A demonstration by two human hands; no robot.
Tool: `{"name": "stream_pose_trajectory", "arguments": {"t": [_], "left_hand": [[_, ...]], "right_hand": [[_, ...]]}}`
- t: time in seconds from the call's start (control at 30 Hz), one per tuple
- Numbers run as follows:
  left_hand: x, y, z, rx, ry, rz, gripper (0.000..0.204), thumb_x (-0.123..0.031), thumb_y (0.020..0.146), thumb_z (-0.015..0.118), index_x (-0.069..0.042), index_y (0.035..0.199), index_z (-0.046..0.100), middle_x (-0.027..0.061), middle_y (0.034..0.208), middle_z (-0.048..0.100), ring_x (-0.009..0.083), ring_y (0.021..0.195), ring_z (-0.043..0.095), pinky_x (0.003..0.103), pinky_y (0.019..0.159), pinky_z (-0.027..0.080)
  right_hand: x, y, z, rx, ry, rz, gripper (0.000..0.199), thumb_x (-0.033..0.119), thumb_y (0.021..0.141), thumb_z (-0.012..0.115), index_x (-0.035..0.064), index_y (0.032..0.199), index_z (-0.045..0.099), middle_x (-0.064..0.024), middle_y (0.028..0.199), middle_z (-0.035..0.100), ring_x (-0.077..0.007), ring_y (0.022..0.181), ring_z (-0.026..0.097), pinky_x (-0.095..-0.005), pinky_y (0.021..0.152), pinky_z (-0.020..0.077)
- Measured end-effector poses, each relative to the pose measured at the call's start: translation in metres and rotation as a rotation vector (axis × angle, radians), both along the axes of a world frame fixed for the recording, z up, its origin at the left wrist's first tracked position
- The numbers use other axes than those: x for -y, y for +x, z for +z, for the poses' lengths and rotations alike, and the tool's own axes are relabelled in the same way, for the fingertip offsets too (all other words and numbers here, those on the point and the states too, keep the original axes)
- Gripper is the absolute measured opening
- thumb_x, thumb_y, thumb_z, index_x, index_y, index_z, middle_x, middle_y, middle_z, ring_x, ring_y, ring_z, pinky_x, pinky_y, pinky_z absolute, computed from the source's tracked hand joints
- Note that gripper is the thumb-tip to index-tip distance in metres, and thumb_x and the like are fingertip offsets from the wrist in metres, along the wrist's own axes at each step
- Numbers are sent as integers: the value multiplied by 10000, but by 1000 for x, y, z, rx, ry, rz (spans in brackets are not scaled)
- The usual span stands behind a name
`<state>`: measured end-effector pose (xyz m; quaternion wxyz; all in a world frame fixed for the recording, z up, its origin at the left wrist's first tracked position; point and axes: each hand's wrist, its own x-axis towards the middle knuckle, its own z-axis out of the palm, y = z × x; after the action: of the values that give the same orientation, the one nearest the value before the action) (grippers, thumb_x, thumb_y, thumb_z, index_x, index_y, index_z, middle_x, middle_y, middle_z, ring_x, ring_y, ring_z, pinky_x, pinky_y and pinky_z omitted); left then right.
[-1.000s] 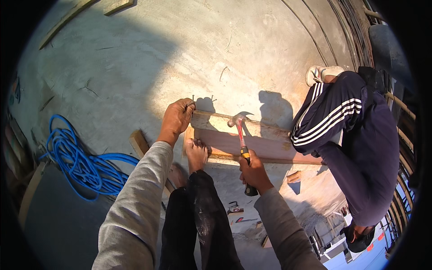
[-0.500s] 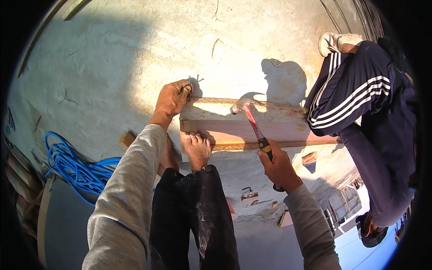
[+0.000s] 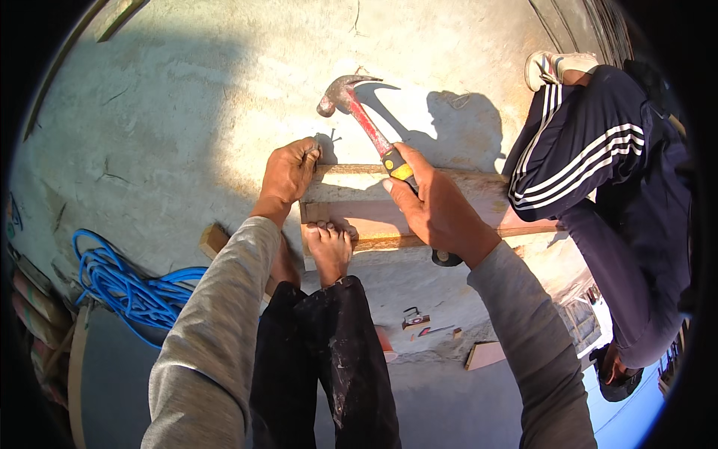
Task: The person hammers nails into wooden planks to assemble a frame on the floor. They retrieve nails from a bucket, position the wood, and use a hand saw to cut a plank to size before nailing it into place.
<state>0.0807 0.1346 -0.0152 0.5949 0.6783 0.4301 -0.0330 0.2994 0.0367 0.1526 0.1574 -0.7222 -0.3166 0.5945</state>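
Note:
My left hand (image 3: 286,173) is closed in a pinch on a thin dark nail (image 3: 319,144) at the left end of a long wooden beam (image 3: 359,183). The fingers mostly cover the nail, and its tip is hidden. My right hand (image 3: 447,209) grips the black and yellow handle of a claw hammer (image 3: 361,120) with a red shaft. The hammer is raised over the beam, its worn head up and left, apart from the nail. My bare foot (image 3: 329,251) presses on the beam's near left part.
A person in dark striped trousers (image 3: 583,165) sits at the beam's right end. A coiled blue hose (image 3: 131,288) lies on the floor at left, near a wood block (image 3: 214,239). A board offcut (image 3: 485,355) and small tools (image 3: 416,320) lie nearer me.
My right hand has lifted the hammer up and left, away from the beam's middle. My left hand stays at the beam's end, pinching the nail.

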Motion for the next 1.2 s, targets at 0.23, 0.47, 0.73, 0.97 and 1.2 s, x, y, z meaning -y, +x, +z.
{"name": "stream_pose_trajectory", "arguments": {"t": [0.23,0.47,0.73,0.97,1.2], "left_hand": [[8,1,6,-25,29,70,43,-67,942,620,-48,911,644,157,841,663,299,702,609,376,666,503],[10,0,7,-61,66,62,19,-67,922,638,-53,931,648,149,882,660,336,801,643,406,715,509],[14,0,7,-61,162,18,31,-42,906,626,-44,921,653,140,909,667,351,855,635,439,763,511],[20,2,10,-31,159,110,31,-9,909,616,-30,929,628,150,899,619,347,824,608,398,751,497],[23,0,8,-97,122,90,44,-9,922,597,-28,932,636,147,908,600,341,841,608,402,762,499]], "right_hand": [[-15,-4,2,7,63,-243,490,149,982,561,-51,1403,412,-282,859,646,-357,709,625,-441,670,478],[-17,-5,-1,27,-89,-3,484,147,1020,546,18,1463,401,-10,727,529,-71,532,491,-253,465,397],[-26,-1,6,62,-17,169,472,153,979,570,-16,1391,412,-241,797,623,-360,703,636,-453,672,468],[-29,-2,5,12,215,-301,517,160,979,571,-21,1424,383,-221,918,654,-335,723,630,-434,708,484],[-23,-4,-1,138,83,-145,453,167,996,568,-13,1387,429,-160,824,617,-240,733,615,-381,675,495]]}}
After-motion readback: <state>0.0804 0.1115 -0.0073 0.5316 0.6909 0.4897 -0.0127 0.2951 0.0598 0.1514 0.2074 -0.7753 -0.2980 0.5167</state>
